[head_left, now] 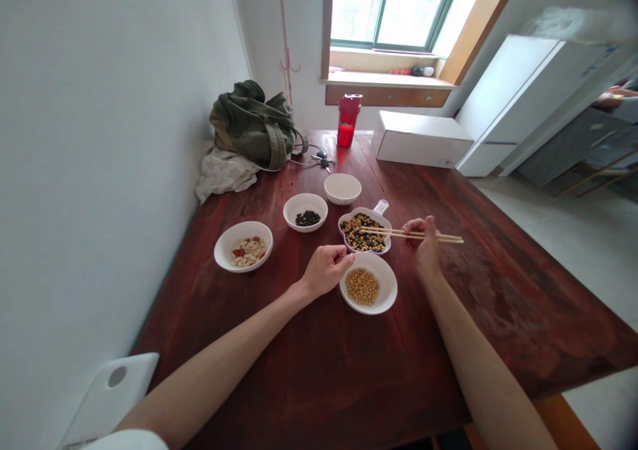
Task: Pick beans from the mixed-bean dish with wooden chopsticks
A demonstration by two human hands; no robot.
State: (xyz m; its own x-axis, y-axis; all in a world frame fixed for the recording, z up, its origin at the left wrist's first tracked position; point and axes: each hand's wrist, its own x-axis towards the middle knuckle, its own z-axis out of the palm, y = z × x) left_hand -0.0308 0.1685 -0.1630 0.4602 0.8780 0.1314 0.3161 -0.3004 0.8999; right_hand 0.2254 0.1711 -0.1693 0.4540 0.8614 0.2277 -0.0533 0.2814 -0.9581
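Observation:
My right hand (423, 240) is closed around a pair of wooden chopsticks (409, 234). Their tips rest among mixed yellow and black beans in a white, purple-edged dish (381, 216) with a short handle. With its fingers curled, my left hand (326, 267) touches the left rim of a white bowl (387, 294) of yellow beans (362, 286). Behind it stands a bowl (294, 205) with black beans (308, 219). At the left a bowl (223, 245) holds pale and reddish pieces (248, 252). A further white bowl (343, 189) shows nothing inside.
On the dark red table (319, 370) a green bag (259, 127) and a cloth (224, 171) lie against the left wall. Keys (323, 161), a red bottle (347, 121) and a white box (421, 139) are at the back. A white chair back (107, 397) is at lower left.

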